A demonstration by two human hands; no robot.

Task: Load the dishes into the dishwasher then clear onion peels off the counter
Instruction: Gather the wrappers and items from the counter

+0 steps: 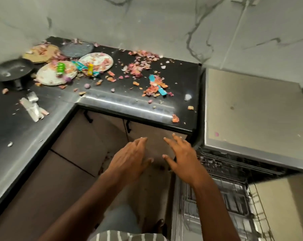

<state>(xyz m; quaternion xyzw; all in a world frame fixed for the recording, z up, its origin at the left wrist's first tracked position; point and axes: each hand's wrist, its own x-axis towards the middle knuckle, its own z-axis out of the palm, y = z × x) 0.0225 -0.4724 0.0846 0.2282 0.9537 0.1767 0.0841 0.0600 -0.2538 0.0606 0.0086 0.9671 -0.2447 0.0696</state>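
**Dishes untouched, dishwasher open, both hands empty**

While the dishwasher stands open at lower right with its wire racks showing, the black L-shaped tabletop carries every item of the task. On its far left corner sit a dark pan, two pale plates and two flat round mats, all well apart from the racks. Onion peels lie scattered across plates and tabletop, some right at the front edge. Small wrappers, teal, green and yellow, lie among them.

The left hand and right hand hover in front of the cabinet doors, below the tabletop edge, each grip spread and holding nothing.

Risks, as I judge them: lifting a plate level is needed, since tilting would spill peels to the floor or into the racks. Sweeping carelessly could push edge peels off.

No writing on the wrappers can be read; they are too small and blurred.
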